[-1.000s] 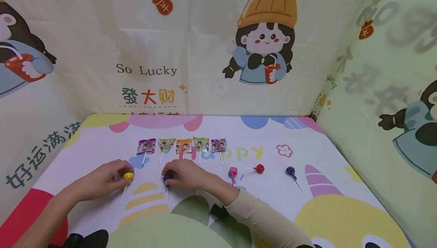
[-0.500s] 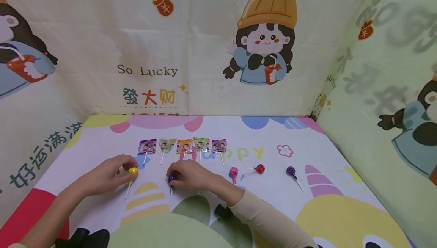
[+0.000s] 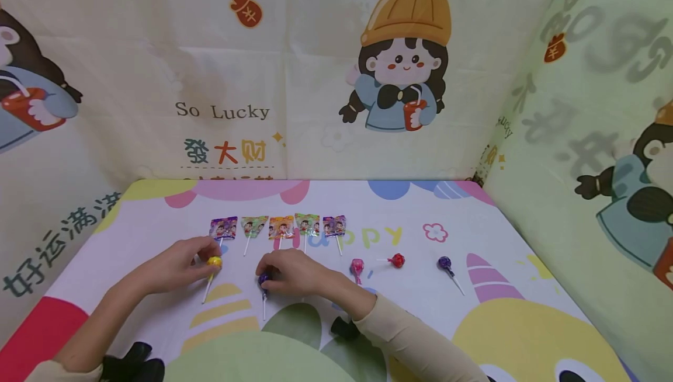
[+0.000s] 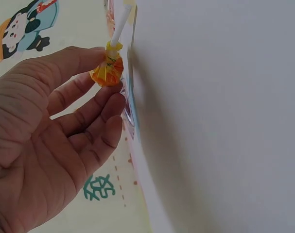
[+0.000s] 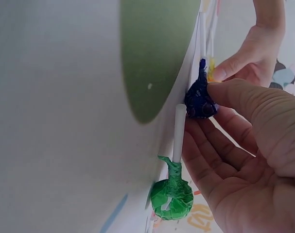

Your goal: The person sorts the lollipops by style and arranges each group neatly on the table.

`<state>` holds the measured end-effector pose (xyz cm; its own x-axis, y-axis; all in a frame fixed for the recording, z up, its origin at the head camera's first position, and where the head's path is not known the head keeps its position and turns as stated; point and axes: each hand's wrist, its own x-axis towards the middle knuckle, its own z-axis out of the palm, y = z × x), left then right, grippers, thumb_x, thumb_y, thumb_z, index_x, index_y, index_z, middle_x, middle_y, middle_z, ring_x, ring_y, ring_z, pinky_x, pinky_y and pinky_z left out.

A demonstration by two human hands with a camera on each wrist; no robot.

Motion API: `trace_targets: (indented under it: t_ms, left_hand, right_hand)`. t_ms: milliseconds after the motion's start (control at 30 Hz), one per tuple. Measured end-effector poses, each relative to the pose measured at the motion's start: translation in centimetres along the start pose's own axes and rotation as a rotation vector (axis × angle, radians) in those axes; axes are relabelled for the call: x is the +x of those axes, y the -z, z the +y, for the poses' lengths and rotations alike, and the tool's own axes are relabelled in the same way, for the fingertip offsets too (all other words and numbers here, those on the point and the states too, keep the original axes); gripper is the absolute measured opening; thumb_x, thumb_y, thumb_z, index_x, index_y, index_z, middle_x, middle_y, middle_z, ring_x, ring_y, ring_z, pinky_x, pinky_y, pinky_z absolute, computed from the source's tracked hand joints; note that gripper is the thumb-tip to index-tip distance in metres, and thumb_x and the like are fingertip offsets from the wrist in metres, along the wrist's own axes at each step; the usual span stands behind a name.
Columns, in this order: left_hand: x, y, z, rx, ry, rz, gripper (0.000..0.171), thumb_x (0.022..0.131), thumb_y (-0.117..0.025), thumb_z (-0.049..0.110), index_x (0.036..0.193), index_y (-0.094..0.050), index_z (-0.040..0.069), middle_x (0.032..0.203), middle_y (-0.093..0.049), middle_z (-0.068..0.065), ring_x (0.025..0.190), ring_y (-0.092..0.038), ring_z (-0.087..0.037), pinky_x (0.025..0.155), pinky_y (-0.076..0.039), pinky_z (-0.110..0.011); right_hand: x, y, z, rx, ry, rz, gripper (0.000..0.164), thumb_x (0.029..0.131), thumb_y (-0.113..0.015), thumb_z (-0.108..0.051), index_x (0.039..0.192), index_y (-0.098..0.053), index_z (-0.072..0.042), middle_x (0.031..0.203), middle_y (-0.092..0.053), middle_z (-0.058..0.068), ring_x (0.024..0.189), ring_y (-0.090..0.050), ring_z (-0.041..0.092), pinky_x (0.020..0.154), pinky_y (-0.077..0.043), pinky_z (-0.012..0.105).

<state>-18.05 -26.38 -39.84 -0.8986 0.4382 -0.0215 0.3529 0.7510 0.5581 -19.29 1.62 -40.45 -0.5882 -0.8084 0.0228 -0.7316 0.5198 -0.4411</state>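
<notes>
My left hand (image 3: 176, 268) pinches a yellow-wrapped lollipop (image 3: 214, 261) between thumb and fingertips, its white stick slanting down towards me. In the left wrist view the same lollipop's wrapper (image 4: 108, 72) looks yellow and orange. To its right, my right hand (image 3: 294, 274) holds a dark blue-purple lollipop (image 3: 263, 280) by its round head, thumb on the near side. A green-wrapped lollipop (image 5: 172, 198) lies beside the right hand's fingers in the right wrist view; from the head its wrapped top is hidden behind that hand.
Beyond the hands lies a row of several flat-bagged lollipops (image 3: 281, 228). To the right are a pink lollipop (image 3: 357, 269), a red lollipop (image 3: 396, 260) and another purple lollipop (image 3: 446, 264). Printed cloth walls (image 3: 315, 78) stand behind and beside the patterned table (image 3: 399, 312).
The left hand has moved right with the yellow lollipop, closer to the right hand. My right hand has shifted slightly right with the blue-purple lollipop. The other lollipops keep their places.
</notes>
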Motion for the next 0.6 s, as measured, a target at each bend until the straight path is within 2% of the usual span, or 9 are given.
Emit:
trace_targets:
  t_ms: [600]
  left_hand:
    - [0.04,-0.22,-0.22,-0.011,0.008,-0.030,0.022,0.089,-0.079,0.020,0.103,-0.063,0.014,0.089,-0.059,0.005,0.086,-0.054,-0.016,0.071,-0.051,-0.023]
  right_hand:
    - [-0.12,0.08,-0.15,0.014,-0.020,-0.004,0.021,0.096,-0.072,-0.017,0.116,-0.070,-0.011,0.110,-0.072,-0.003,0.092,-0.058,0.000,0.087,-0.046,0.010]
